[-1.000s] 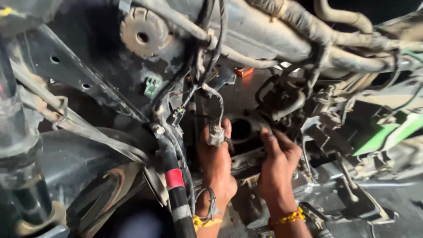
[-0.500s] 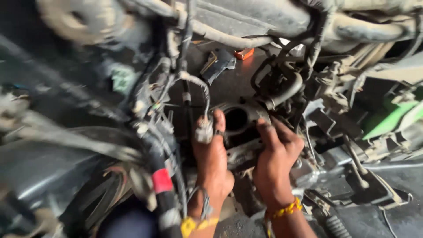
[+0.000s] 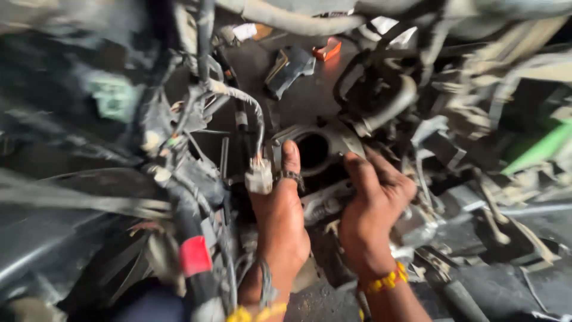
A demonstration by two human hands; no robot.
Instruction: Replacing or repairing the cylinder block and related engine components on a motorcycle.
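Head view, left hand: the left hand (image 3: pixel 280 209) reaches up into the machinery, its thumb stretched beside the round opening (image 3: pixel 312 150) of a grey metal housing (image 3: pixel 333 143); a ring sits on one finger; the other fingers are hidden behind the palm, so I cannot tell whether they grip anything
Head view, right hand: the right hand (image 3: pixel 372 206) lies just right of the left, fingers loosely spread and pressed flat on the housing below the opening, clasping nothing that shows
Head view, connector: a white plug connector (image 3: pixel 259 176) hangs on a wrapped cable (image 3: pixel 247 104), touching the left side of the left hand
Head view, surroundings: a black hose (image 3: pixel 381 113) curves to the far right of the housing; a small orange part (image 3: pixel 328 49) sits farther off; a red tape band (image 3: pixel 195 255) wraps a cable near left; the picture is blurred
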